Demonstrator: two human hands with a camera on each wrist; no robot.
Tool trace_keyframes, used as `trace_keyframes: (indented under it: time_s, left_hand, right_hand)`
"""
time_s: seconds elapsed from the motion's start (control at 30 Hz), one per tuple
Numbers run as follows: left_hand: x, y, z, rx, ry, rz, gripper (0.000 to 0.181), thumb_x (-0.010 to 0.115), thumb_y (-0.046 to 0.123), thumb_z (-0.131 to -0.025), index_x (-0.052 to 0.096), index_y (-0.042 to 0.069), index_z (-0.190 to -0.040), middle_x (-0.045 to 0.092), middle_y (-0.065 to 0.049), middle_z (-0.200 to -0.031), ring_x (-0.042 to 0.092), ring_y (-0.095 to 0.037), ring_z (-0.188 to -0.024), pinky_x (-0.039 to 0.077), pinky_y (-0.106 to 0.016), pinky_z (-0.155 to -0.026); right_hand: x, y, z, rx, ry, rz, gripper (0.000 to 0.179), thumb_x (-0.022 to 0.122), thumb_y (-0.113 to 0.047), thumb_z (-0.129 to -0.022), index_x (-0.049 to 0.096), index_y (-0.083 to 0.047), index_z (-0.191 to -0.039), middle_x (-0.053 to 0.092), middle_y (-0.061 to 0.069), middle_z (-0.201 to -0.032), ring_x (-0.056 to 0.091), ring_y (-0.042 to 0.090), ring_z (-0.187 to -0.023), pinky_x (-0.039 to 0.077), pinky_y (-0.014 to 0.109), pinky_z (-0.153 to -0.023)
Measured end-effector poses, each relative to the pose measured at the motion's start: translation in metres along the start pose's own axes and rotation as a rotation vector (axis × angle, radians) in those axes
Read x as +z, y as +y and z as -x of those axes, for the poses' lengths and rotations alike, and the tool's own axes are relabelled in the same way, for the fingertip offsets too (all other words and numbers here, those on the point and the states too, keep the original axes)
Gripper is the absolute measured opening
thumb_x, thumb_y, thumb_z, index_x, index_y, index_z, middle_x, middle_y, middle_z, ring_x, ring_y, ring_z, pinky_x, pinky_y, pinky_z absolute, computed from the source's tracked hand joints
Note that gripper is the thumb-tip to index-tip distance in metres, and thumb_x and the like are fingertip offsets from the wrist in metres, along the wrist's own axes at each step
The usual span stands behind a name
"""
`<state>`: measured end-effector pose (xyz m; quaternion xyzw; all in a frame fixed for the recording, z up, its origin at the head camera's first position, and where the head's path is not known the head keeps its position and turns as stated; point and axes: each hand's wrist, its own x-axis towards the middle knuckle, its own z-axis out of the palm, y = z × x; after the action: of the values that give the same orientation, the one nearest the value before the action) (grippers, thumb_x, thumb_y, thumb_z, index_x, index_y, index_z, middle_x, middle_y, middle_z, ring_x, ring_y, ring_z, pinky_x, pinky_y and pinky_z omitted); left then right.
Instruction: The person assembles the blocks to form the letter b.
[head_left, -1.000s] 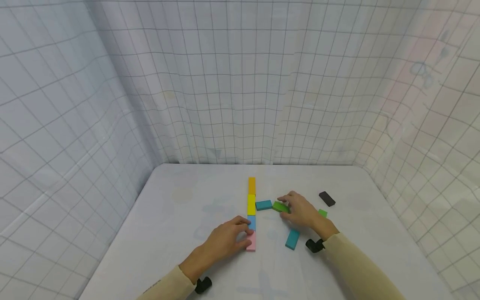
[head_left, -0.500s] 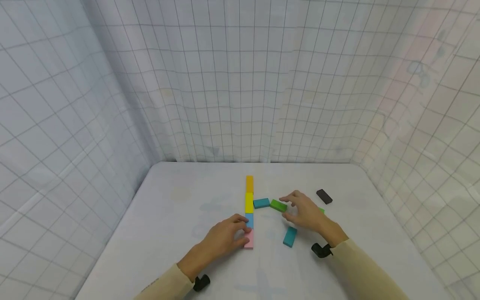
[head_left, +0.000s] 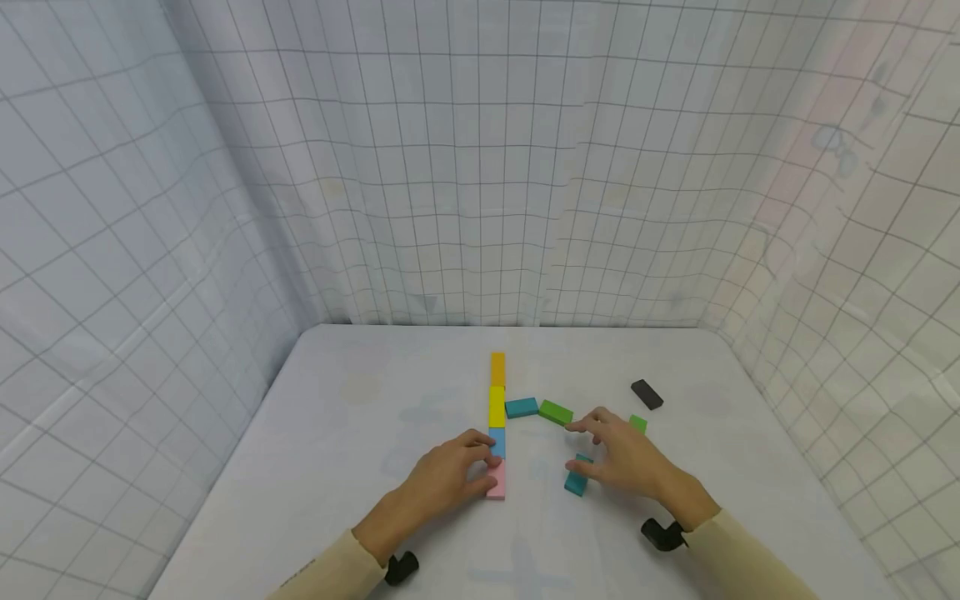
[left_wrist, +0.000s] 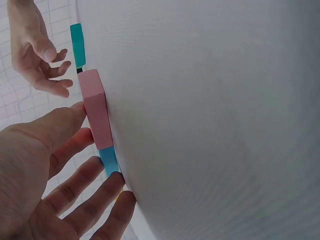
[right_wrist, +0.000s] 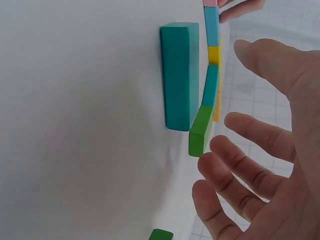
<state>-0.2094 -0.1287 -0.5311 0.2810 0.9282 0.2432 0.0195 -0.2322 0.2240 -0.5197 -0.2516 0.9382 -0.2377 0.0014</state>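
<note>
A straight column of blocks runs away from me in the head view: a pink block (head_left: 498, 489), a blue block (head_left: 498, 440), a yellow block (head_left: 497, 407) and an orange block (head_left: 498, 368). My left hand (head_left: 446, 472) lies along its near end, fingertips touching the pink and blue ones. Off the yellow block's right side extend a teal block (head_left: 522, 407) and a slanted green block (head_left: 556, 412). Over a second teal block (right_wrist: 177, 77) hovers my right hand (head_left: 626, 457), fingers spread and nothing in its grasp; its thumb overlaps that block in the head view.
Right of my right hand lies another green block (head_left: 637, 423), partly hidden. A black block (head_left: 647, 394) rests farther back on the white table (head_left: 375, 367). Grid-patterned white curtains (head_left: 480, 208) enclose the table at the back and both sides.
My right hand has drawn away from the slanted green block, moving back toward me to the loose teal block. My left hand keeps its place at the column.
</note>
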Motion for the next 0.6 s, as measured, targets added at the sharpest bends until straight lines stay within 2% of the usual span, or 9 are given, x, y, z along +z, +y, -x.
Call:
trace_keyframes:
  time_s: [0.2,0.43,0.6]
  left_hand:
    - [0.002,0.000,0.002,-0.008,0.001,0.008,0.020,0.089,0.028,-0.106,0.088,0.017,-0.122,0.074,-0.005,-0.153,0.078,-0.030,-0.134,0.068,-0.054,-0.110]
    - [0.001,0.000,0.002,0.011,0.023,0.015,0.020,0.090,0.026,-0.105,0.088,0.016,-0.122,0.075,-0.006,-0.152,0.080,-0.031,-0.132,0.069,-0.054,-0.109]
    - [0.001,0.000,0.001,0.004,0.010,0.006,0.020,0.089,0.027,-0.106,0.088,0.017,-0.123,0.074,-0.004,-0.152,0.079,-0.029,-0.133,0.068,-0.053,-0.111]
  right_hand:
    - [0.005,0.001,0.013,0.010,-0.037,-0.021,0.063,0.096,-0.049,-0.097,0.077,-0.017,-0.148,0.071,0.002,-0.138,0.065,0.013,-0.107,0.056,0.025,-0.082]
    - [0.008,0.003,0.018,0.007,-0.034,-0.038,0.077,0.098,-0.055,-0.093,0.073,-0.014,-0.153,0.070,0.005,-0.135,0.058,0.008,-0.101,0.054,0.026,-0.084]
    - [0.010,0.002,0.022,0.021,-0.037,-0.052,0.080,0.100,-0.055,-0.091,0.071,-0.011,-0.151,0.070,0.006,-0.131,0.054,0.005,-0.097,0.053,0.025,-0.083]
